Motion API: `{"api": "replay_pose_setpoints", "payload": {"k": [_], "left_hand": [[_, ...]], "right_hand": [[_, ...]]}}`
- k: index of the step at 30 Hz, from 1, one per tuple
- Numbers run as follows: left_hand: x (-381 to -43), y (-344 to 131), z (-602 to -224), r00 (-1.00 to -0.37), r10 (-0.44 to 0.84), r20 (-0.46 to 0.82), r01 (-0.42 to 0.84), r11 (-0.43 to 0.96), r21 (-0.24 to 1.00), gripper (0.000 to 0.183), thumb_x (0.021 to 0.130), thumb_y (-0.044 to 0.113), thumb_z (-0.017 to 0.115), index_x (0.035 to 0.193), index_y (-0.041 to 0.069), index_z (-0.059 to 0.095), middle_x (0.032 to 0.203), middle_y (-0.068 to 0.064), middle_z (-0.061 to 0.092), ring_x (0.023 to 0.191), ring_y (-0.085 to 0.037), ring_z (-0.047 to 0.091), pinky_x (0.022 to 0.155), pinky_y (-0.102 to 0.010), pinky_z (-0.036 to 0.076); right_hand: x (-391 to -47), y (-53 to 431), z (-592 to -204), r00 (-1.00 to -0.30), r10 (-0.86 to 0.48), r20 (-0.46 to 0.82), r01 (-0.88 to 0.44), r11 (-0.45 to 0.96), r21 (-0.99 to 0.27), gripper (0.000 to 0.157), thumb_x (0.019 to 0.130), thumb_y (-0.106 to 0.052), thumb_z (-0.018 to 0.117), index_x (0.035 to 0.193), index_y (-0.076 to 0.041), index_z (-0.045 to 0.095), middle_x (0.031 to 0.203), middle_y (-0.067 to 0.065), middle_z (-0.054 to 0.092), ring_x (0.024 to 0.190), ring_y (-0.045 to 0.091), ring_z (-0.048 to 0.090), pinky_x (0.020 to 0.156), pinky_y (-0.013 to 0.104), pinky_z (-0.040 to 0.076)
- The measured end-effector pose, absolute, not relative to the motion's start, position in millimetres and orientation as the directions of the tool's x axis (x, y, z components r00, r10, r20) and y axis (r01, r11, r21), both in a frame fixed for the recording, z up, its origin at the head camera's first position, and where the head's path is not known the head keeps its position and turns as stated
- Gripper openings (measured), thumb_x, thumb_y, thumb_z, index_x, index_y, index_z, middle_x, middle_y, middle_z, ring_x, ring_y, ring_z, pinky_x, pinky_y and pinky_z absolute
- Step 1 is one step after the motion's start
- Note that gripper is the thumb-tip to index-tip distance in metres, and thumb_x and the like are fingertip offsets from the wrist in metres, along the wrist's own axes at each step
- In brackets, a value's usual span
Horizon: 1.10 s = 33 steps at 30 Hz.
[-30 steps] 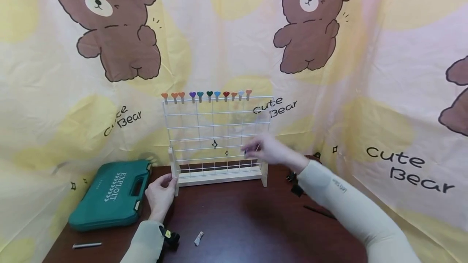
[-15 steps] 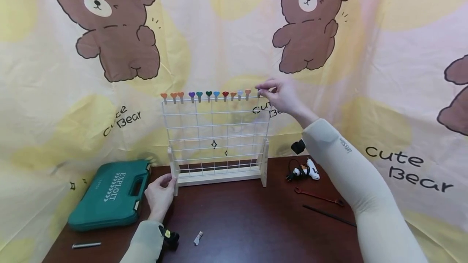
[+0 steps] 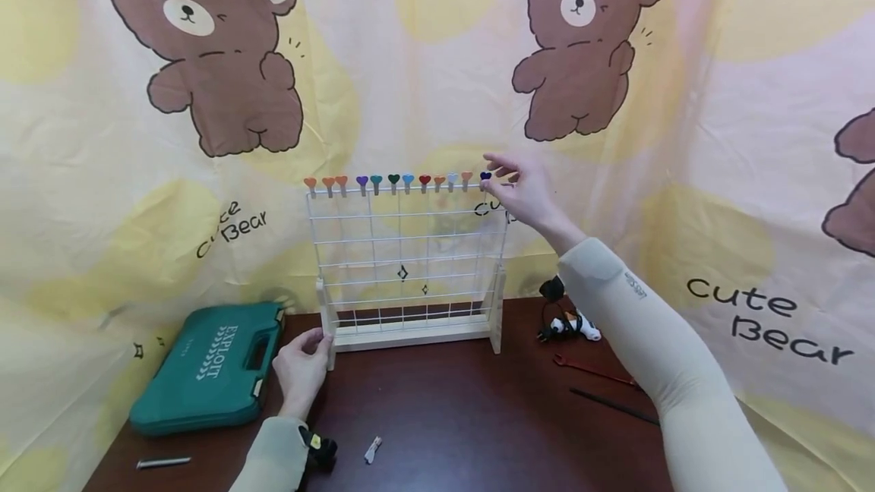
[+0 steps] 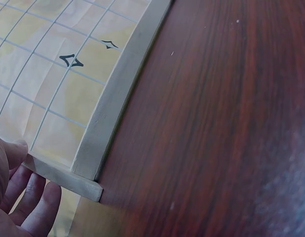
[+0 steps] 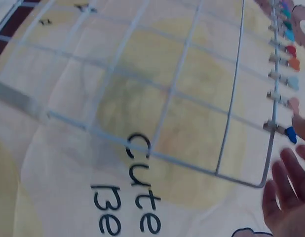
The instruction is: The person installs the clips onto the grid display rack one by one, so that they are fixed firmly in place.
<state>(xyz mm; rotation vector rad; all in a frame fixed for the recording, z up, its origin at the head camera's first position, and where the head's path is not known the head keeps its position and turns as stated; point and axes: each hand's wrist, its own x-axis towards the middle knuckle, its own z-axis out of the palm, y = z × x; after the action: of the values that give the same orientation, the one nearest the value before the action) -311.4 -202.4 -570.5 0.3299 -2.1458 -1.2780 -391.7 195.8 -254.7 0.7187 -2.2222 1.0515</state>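
A white wire grid (image 3: 410, 238) stands upright in a wooden base (image 3: 410, 335). Along its top wire sits a row of small wooden clothespins with colored hearts, among them a red one (image 3: 425, 180) and a purple one (image 3: 362, 181). At the right end, a dark blue heart clothespin (image 5: 289, 133) is clipped on the wire. My right hand (image 3: 522, 190) is right beside it, thumb and fingers spread apart around the heart. With thumb and fingers on either side, my left hand (image 3: 301, 370) pinches the base's left wooden side piece (image 4: 63, 177).
On the left lie a green tool case (image 3: 205, 370) and a metal rod (image 3: 164, 462). A small whitish clip (image 3: 372, 449) lies at the front. To the right are a glue gun (image 3: 581, 327), a red wrench (image 3: 591, 370) and a black rod (image 3: 615, 405). A bear-print curtain (image 3: 410, 97) hangs behind.
My right hand rose from in front of the grid to its top right corner. The dark blue heart clothespin is now on the wire and the fingers have parted. My left hand stayed put.
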Motion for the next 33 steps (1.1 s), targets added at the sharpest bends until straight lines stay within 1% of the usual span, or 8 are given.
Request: {"api": "replay_pose_setpoints", "payload": {"k": [3, 6, 11, 14, 20, 25, 29, 33], "left_hand": [[-311, -204, -569, -0.780, -0.495, 0.383, 0.100, 0.505, 0.857, 0.022, 0.092, 0.025, 0.085, 0.107, 0.010, 0.083, 0.094, -0.007, 0.081, 0.083, -0.025, 0.074, 0.073, -0.039, 0.052], [-309, -203, -571, -0.779, -0.492, 0.389, 0.103, 0.512, 0.853, 0.021, 0.092, 0.024, 0.086, 0.107, 0.009, 0.084, 0.095, -0.007, 0.081, 0.082, -0.024, 0.074, 0.071, -0.037, 0.052], [-308, -204, -570, -0.770, -0.499, 0.397, 0.104, 0.517, 0.850, 0.021, 0.092, 0.023, 0.086, 0.106, 0.009, 0.084, 0.096, -0.008, 0.081, 0.081, -0.025, 0.074, 0.068, -0.036, 0.053], [-309, -204, -569, -0.774, -0.493, 0.398, 0.102, 0.523, 0.846, 0.021, 0.092, 0.024, 0.085, 0.107, 0.009, 0.083, 0.096, -0.008, 0.081, 0.082, -0.025, 0.074, 0.069, -0.036, 0.053], [-311, -203, -570, -0.774, -0.496, 0.395, 0.095, 0.526, 0.845, 0.021, 0.092, 0.024, 0.085, 0.107, 0.009, 0.083, 0.096, -0.008, 0.081, 0.082, -0.025, 0.074, 0.070, -0.036, 0.053], [-312, -203, -571, -0.784, -0.487, 0.384, 0.088, 0.526, 0.846, 0.021, 0.093, 0.025, 0.084, 0.109, 0.010, 0.083, 0.097, -0.008, 0.081, 0.083, -0.025, 0.074, 0.071, -0.037, 0.053], [-313, -203, -570, -0.784, -0.486, 0.387, 0.094, 0.523, 0.847, 0.022, 0.094, 0.026, 0.084, 0.109, 0.010, 0.083, 0.098, -0.007, 0.081, 0.085, -0.025, 0.074, 0.074, -0.039, 0.053], [-312, -203, -570, -0.783, -0.492, 0.380, 0.086, 0.519, 0.850, 0.022, 0.094, 0.027, 0.084, 0.109, 0.012, 0.083, 0.097, -0.006, 0.081, 0.085, -0.025, 0.074, 0.073, -0.037, 0.053]], "right_hand": [[-377, 193, -267, -0.616, -0.132, 0.777, -0.719, 0.498, -0.485, 0.034, 0.092, -0.007, 0.082, 0.125, -0.002, 0.077, 0.105, 0.018, 0.074, 0.095, 0.029, 0.068, 0.081, 0.034, 0.056], [-358, 188, -289, -0.589, -0.114, 0.800, -0.761, 0.412, -0.501, 0.023, 0.090, -0.001, 0.081, 0.113, 0.000, 0.080, 0.093, 0.017, 0.075, 0.080, 0.024, 0.068, 0.070, 0.024, 0.055], [-335, 164, -340, -0.640, -0.347, 0.686, -0.769, 0.288, -0.571, 0.019, 0.092, 0.000, 0.079, 0.111, -0.004, 0.079, 0.093, 0.012, 0.077, 0.073, 0.017, 0.069, 0.064, 0.027, 0.058], [-325, 145, -372, -0.615, -0.518, 0.594, -0.780, 0.293, -0.552, 0.018, 0.092, -0.001, 0.079, 0.109, -0.006, 0.081, 0.094, 0.008, 0.078, 0.075, 0.014, 0.071, 0.064, 0.031, 0.060], [-306, 97, -436, -0.460, -0.806, 0.372, -0.863, 0.308, -0.401, 0.017, 0.092, -0.008, 0.081, 0.109, -0.012, 0.082, 0.098, -0.003, 0.077, 0.084, -0.001, 0.067, 0.075, 0.018, 0.056], [-282, 56, -491, -0.300, -0.939, 0.167, -0.942, 0.265, -0.204, 0.025, 0.091, -0.026, 0.085, 0.115, -0.019, 0.081, 0.100, -0.012, 0.074, 0.081, -0.011, 0.059, 0.077, 0.007, 0.045], [-267, 29, -522, -0.243, -0.969, 0.039, -0.969, 0.240, -0.067, 0.024, 0.092, -0.033, 0.084, 0.115, -0.028, 0.080, 0.098, -0.018, 0.068, 0.082, -0.010, 0.056, 0.076, 0.010, 0.045], [-260, 18, -540, -0.230, -0.973, -0.014, -0.973, 0.230, 0.017, 0.020, 0.095, -0.028, 0.081, 0.114, -0.033, 0.080, 0.097, -0.021, 0.064, 0.088, -0.011, 0.059, 0.076, 0.012, 0.049]]}}
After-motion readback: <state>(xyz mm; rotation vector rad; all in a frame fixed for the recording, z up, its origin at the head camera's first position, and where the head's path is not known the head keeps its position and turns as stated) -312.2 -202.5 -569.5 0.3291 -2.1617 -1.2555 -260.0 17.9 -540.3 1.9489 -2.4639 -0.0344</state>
